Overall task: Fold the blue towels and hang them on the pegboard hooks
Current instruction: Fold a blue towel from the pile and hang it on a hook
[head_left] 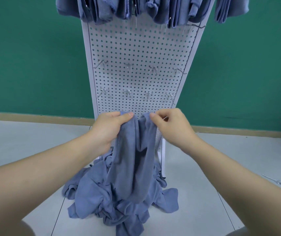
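A blue towel (133,160) hangs lengthwise in front of the white pegboard (136,48). My left hand (109,128) grips its top left edge, thumb over the cloth. My right hand (168,125) pinches the top right edge, close beside the left. The towel's lower end reaches a heap of blue towels (119,198) on the floor at the board's foot. Folded blue towels (153,9) hang from the top row of hooks. Two rows of bare metal hooks (127,66) stick out of the board's middle.
The pegboard stands on a white frame against a green wall (34,57) with a tan skirting board. The floor (25,142) is pale grey tile. A loose metal hook (274,180) lies on the floor at the right.
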A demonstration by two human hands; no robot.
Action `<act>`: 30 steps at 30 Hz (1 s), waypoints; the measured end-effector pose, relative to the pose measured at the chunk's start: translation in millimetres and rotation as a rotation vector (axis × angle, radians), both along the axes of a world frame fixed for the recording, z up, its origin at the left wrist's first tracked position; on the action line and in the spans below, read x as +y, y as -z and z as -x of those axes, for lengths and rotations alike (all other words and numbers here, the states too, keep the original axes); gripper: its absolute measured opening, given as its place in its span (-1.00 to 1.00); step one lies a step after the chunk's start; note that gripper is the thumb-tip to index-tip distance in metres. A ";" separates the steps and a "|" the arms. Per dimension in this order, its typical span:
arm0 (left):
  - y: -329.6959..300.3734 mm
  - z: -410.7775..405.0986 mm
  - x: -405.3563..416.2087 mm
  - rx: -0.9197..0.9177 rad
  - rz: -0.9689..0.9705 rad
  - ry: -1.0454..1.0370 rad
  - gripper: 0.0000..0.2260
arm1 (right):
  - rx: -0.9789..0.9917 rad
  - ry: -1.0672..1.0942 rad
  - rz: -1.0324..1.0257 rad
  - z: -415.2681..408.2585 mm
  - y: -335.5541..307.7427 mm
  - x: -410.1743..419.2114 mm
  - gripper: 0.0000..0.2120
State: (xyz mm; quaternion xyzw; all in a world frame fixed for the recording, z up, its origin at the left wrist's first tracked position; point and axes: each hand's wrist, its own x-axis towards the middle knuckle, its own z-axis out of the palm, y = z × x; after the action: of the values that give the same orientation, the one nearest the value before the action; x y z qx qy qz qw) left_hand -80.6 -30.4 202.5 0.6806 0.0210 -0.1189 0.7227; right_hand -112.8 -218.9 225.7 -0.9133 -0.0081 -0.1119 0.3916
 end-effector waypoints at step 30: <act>-11.5 -53.8 85.0 -0.236 -0.191 -0.116 -0.92 | 0.150 0.162 -0.716 -23.9 -10.2 -77.5 -0.79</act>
State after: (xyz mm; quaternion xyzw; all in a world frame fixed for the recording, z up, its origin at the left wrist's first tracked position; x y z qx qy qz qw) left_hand -26.8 54.6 214.0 0.7532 -0.0136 0.0061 0.6576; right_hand -88.8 -296.3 235.9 -0.7218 0.1326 -0.0709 0.6756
